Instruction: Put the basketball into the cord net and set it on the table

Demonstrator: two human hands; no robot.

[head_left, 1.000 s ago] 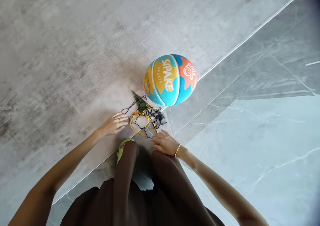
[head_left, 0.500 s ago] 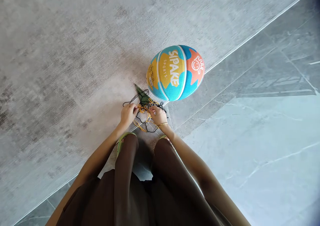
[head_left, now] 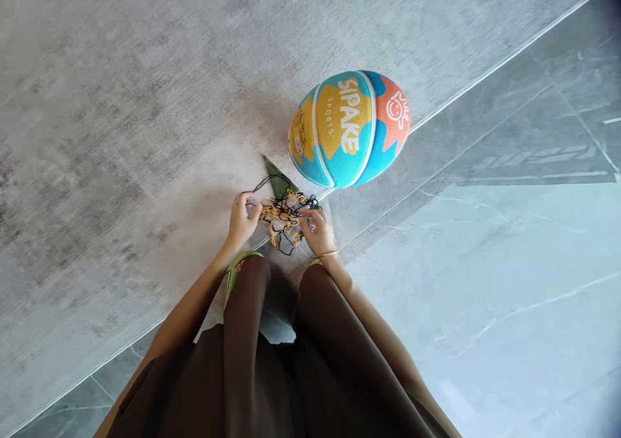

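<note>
A black-and-yellow cord net [head_left: 284,221] hangs bunched between my hands, its meshes loose and tangled. My left hand [head_left: 243,218] pinches the net's left side, and a black cord loops up from those fingers. At the opposite side, my right hand [head_left: 317,229] grips the mesh between thumb and fingers. Just beyond the net, a dark green pointed piece [head_left: 278,178] lies partly covered by the cords. A basketball [head_left: 347,131] in blue, yellow and orange, with white lettering, rests on the floor past my right hand.
A grey mottled rug [head_left: 145,114] spreads to the left, its pale edge running diagonally under the ball. Shiny grey tiles [head_left: 485,263] cover the right side. My knees and green slippers [head_left: 234,275] are close below the net.
My hands have moved apart, spreading the net wider between them. The ball appears slightly higher and farther right as the view shifts.
</note>
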